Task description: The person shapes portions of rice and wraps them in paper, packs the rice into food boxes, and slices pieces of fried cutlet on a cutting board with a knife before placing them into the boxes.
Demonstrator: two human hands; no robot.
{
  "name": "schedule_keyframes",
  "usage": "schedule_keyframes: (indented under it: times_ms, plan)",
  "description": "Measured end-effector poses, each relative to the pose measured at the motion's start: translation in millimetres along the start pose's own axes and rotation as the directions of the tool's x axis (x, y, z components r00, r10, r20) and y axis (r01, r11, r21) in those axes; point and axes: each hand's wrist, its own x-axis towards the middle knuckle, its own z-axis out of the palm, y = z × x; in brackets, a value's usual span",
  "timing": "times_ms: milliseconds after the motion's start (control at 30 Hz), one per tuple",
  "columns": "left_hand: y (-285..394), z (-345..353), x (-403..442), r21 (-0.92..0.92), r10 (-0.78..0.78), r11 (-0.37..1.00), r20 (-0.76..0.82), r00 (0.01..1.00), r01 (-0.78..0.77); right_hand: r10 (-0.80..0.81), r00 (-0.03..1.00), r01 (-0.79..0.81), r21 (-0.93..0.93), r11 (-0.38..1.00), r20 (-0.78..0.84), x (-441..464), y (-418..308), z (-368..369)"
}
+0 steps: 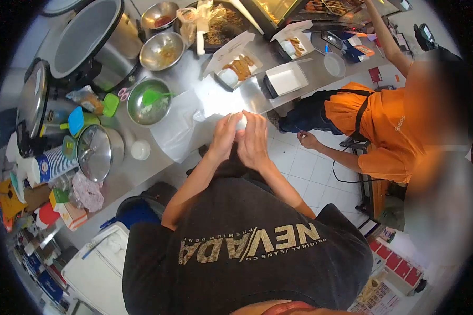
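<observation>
Cupped together at the table's front edge, my left hand [225,135] and my right hand [254,137] close around a white rice ball [242,122]. Only a small part of it shows between the fingers. Just beyond my hands lies a clear plastic sheet [174,128] on the steel table [223,102]. To the left, a metal bowl [136,109] holds a green rice paddle [151,96] and some white rice. Ahead stands an open box [229,62] with a white mound and browned pieces of food. An open white box [287,80] sits to its right.
A person in an orange shirt [381,121] stands at right, one arm over the grill area. A large steel pot [97,47], metal bowls [163,51], a lidded pan [97,152] and stacked paper cups [55,164] crowd the left. A small white cup [141,150] stands near the edge.
</observation>
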Motion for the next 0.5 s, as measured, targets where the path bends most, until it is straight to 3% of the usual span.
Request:
schedule_keyframes:
  times_ms: [33, 100, 200, 233, 333, 367, 400, 433, 467, 500]
  plan:
    - [-3.7, 2.2, 10.1, 0.006, -0.041, 0.999, 0.007, 0.999, 0.041, -0.035, 0.994, 0.028, -0.067, 0.997, -0.103, 0.9, 3.1, 3.8]
    - [-19.8, 6.6, 33.4, 0.01, -0.124, 0.992, 0.01, 0.992, 0.124, 0.135, 0.99, -0.134, 0.03, 0.99, -0.026, 8.2, 20.8, -3.8]
    - [-44.6, 29.1, 76.3, -0.151, -0.224, 0.963, 0.015, 0.974, 0.224, 0.311, 0.938, -0.331, 0.134, 0.934, 0.154, 33.7, 60.5, -27.2]
    - [-52.9, 40.7, 91.8, -0.241, -0.191, 0.952, 0.016, 0.981, 0.19, 0.35, 0.908, -0.389, 0.155, 0.908, 0.228, 45.8, 79.2, -38.0]
    - [-62.3, 52.4, 147.6, 0.092, -0.063, 0.992, -0.188, 0.98, 0.082, 0.401, 0.907, -0.415, 0.416, 0.809, 0.125, 73.1, 187.6, -27.9]
    - [-76.7, 36.9, 170.4, 0.326, 0.013, 0.94, -0.324, 0.946, 0.099, 0.484, 0.873, -0.473, 0.362, 0.804, 0.065, 91.8, 202.2, -26.9]
    - [-77.2, 21.9, 184.6, 0.403, -0.022, 0.887, -0.452, 0.892, 0.227, 0.558, 0.83, -0.532, 0.308, 0.789, 0.003, 108.7, 215.4, -26.8]
    - [-85.7, 12.6, 198.1, 0.605, 0.181, 0.703, -0.66, 0.729, 0.373, 0.621, 0.78, -0.588, 0.258, 0.767, -0.069, 129.4, 231.8, -26.2]
    - [-103.5, -9.7, 219.2, 0.627, 0.323, 0.681, -0.721, 0.614, 0.378, 0.605, 0.796, -0.587, 0.203, 0.784, -0.033, 133.2, 289.0, 10.3]
    - [-116.0, -30.6, 232.7, 0.647, 0.454, 0.65, -0.751, 0.479, 0.399, 0.603, 0.79, -0.603, -0.034, 0.797, 0.115, 146.5, 297.3, 17.5]
